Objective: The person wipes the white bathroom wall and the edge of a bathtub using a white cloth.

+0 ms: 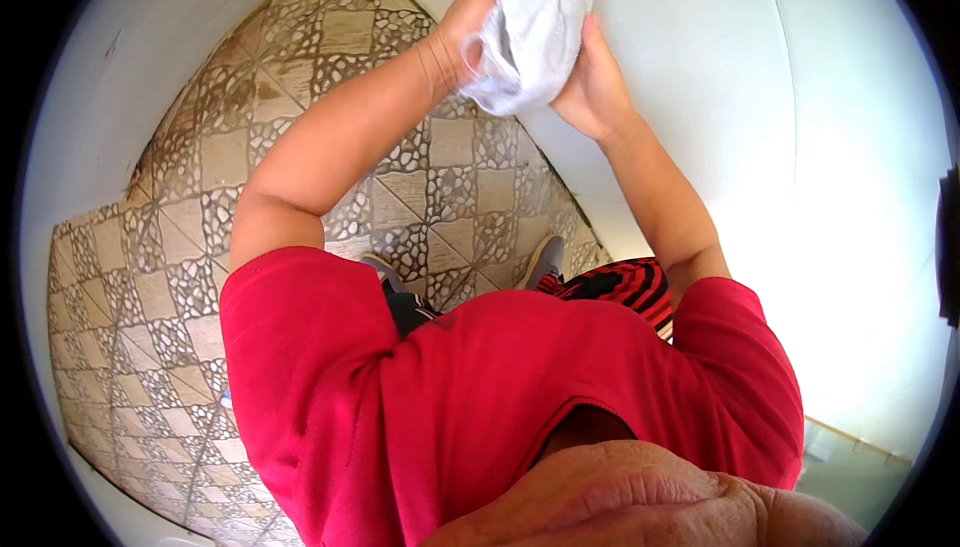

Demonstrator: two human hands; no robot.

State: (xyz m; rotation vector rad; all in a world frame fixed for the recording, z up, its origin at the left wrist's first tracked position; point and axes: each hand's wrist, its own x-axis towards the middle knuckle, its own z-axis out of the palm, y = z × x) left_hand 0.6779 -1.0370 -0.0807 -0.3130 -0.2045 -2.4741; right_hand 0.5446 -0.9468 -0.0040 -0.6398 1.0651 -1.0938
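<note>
A light grey-white cloth [536, 29], bunched and folded, hangs between my hands at the top of the view. My left hand [469, 26] grips its left side, with the fingers mostly hidden behind the fabric. Loose threads or a frayed edge show near that wrist. On the cloth's right side, my right hand [596, 86] holds it with the thumb pointing up along the edge and the other fingers hidden behind. The top of the cloth runs out of view.
A white wall [697, 82] rises close by on the right, and another pale wall [180, 14] stands at the left. Below the hands lies a floor of beige and pebble-patterned tiles [450, 142]. My two grey shoes [545, 258] stand on it.
</note>
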